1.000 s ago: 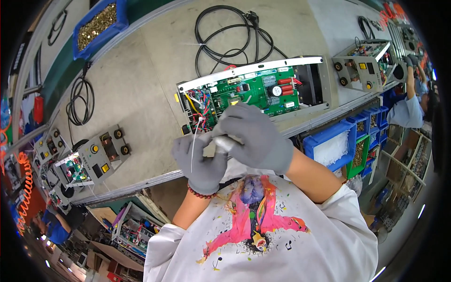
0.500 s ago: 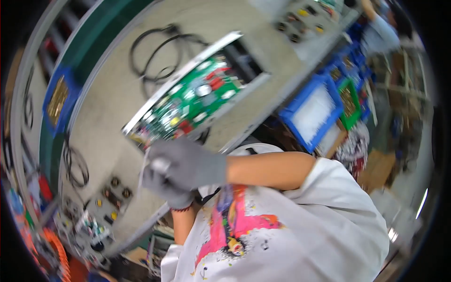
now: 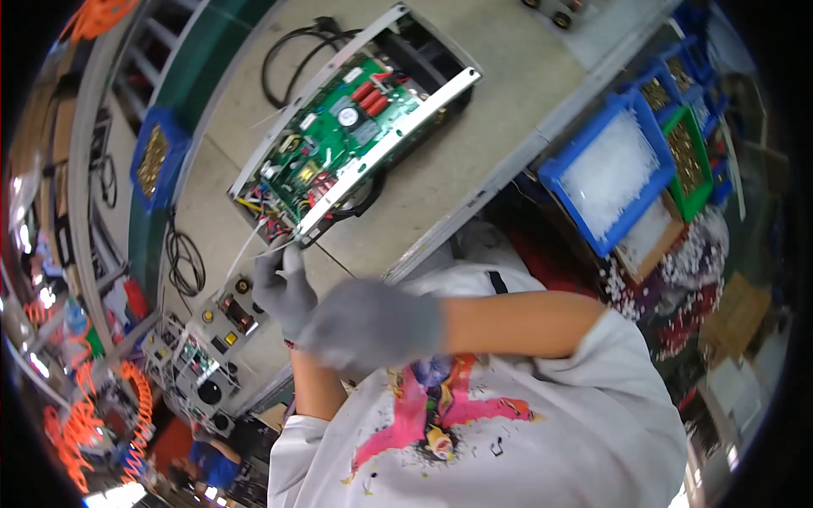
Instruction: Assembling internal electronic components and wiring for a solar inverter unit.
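Note:
An uncovered metal chassis with a green circuit board (image 3: pixel 345 127) lies on the bench, its wires (image 3: pixel 269 222) bunched at the near left corner. Beside that corner, my left hand (image 3: pixel 290 288), in a grey glove, pinches a thin white strip (image 3: pixel 275 249) that looks like a cable tie. Another length of white strip hangs down to the left of the wires. Nearer my body, my gloved right hand (image 3: pixel 373 326) is smeared by motion, close to the left wrist. Its fingers cannot be made out.
A blue bin of white pieces (image 3: pixel 605 173) and a green bin of brass-coloured parts (image 3: pixel 684 161) stand at the right. Another blue bin (image 3: pixel 158 161) is at the left. Black cable (image 3: pixel 185 262) and a grey panel with components (image 3: pixel 229 317) lie on the bench.
My hands have parted: the right has drawn back toward my body, while the left stays by the chassis corner. The view has shifted, so the chassis appears higher.

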`<action>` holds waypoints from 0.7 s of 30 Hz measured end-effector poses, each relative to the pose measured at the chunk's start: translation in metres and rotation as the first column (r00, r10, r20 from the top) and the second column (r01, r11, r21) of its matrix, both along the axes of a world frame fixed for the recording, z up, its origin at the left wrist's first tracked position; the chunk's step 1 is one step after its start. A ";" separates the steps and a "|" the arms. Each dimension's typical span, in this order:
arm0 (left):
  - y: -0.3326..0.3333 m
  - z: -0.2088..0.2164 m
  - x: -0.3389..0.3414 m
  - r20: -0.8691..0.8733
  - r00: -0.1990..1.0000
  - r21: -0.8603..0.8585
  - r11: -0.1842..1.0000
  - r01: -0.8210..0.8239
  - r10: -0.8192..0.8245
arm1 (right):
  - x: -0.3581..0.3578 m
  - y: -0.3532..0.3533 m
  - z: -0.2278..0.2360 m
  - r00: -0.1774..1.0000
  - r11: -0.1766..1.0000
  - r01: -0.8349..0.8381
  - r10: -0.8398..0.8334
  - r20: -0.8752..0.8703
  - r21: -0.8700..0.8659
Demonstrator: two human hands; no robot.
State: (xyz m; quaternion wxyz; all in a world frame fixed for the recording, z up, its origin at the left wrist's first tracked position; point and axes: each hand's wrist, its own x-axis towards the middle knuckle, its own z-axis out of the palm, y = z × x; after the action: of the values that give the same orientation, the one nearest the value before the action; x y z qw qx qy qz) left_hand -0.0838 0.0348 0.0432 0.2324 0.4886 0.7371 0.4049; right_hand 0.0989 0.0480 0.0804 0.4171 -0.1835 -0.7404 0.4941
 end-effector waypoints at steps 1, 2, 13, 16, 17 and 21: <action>-0.005 -0.002 0.004 -0.006 0.998 0.008 0.998 -0.064 0.064 | 0.035 0.000 -0.028 0.965 0.971 0.240 -0.239 0.111 -0.004; -0.011 -0.001 0.006 0.231 0.950 0.172 0.952 -0.253 0.211 | 0.078 -0.003 -0.053 0.929 0.962 0.274 -0.258 0.266 -0.023; -0.008 -0.029 0.069 0.136 0.829 0.204 0.803 -0.560 0.543 | 0.405 -0.029 -0.165 -0.283 0.532 0.678 -0.449 0.847 0.508; -0.009 -0.050 0.114 0.326 0.912 0.020 0.962 -0.272 0.251 | 0.410 -0.016 -0.181 -0.298 0.598 0.597 -0.453 0.840 0.534; -0.009 -0.059 0.130 0.413 0.867 -0.041 0.957 -0.288 0.278 | 0.410 -0.011 -0.180 -0.264 0.538 0.704 -0.409 0.874 0.464; 0.019 -0.093 0.128 0.479 0.826 -0.041 0.947 -0.317 0.297 | 0.417 -0.013 -0.160 -0.333 0.513 0.752 -0.248 0.910 0.415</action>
State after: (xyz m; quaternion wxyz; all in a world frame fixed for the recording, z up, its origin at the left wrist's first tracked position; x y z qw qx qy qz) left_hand 0.0442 0.0541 -0.0495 0.3293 0.2526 0.7170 0.5600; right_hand 0.5156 0.0348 -0.0794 -0.0811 -0.8506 -0.5110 0.0932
